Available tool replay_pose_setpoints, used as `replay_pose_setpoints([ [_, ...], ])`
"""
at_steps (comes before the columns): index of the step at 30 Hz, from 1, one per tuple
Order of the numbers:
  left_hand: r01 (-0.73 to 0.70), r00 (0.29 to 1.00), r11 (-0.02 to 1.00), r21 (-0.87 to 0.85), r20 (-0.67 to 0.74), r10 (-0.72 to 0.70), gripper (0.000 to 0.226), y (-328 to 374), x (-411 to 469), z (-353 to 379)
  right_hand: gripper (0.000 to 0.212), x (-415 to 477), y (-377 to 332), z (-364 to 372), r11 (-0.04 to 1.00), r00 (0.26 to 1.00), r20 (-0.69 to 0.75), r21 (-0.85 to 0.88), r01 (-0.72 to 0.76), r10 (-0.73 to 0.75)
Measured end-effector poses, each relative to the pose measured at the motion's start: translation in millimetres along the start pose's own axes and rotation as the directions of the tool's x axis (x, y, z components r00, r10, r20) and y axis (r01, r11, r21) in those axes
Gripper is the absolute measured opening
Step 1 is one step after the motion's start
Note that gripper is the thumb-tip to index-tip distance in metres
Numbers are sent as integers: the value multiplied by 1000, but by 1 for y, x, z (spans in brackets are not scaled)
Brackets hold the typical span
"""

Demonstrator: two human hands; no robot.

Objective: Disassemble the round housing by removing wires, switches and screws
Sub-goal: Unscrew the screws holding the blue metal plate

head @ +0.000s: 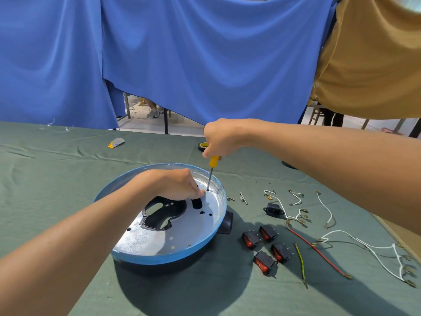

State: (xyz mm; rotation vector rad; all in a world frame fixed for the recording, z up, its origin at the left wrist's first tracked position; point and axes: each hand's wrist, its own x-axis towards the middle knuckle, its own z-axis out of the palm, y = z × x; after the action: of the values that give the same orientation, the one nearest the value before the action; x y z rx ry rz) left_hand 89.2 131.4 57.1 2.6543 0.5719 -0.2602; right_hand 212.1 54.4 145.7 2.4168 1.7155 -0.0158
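Though switches (pixel 250 239) & wires (pixel 319 252) lie out on counter (pixel 68 179), screws remain: right hand (pixel 219 139) grips screwdriver (pixel 214 161) in housing (pixel 159 261); left hand (pixel 173 183) grasp unclear.

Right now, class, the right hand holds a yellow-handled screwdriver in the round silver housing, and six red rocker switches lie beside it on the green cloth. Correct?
No: the head view shows four red rocker switches, not six, beside the round silver housing. The right hand holds the yellow-handled screwdriver.

Blue cloth (pixel 182 53) hangs across the upper frame, tan cloth (pixel 376 53) at upper right. Green cloth (pixel 57 179) covers the table below. Pale floor (pixel 182 124) shows between.
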Motion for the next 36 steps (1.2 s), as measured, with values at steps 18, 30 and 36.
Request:
replay_pose_setpoints([
  [18, -20, 1000, 1000, 18, -23, 21, 62, 0, -1, 1, 24, -5, -4, -2, 985, 999, 40, 172, 22, -30],
  [30, -22, 999, 999, 50, -25, 23, 64, 1, -4, 2, 18, -4, 0, -4, 998, 999, 9, 40, 45, -46],
  [36, -18, 999, 999, 33, -33, 19, 54, -1, -4, 2, 23, 0, 2, -1, 993, 994, 99, 108, 43, -54],
])
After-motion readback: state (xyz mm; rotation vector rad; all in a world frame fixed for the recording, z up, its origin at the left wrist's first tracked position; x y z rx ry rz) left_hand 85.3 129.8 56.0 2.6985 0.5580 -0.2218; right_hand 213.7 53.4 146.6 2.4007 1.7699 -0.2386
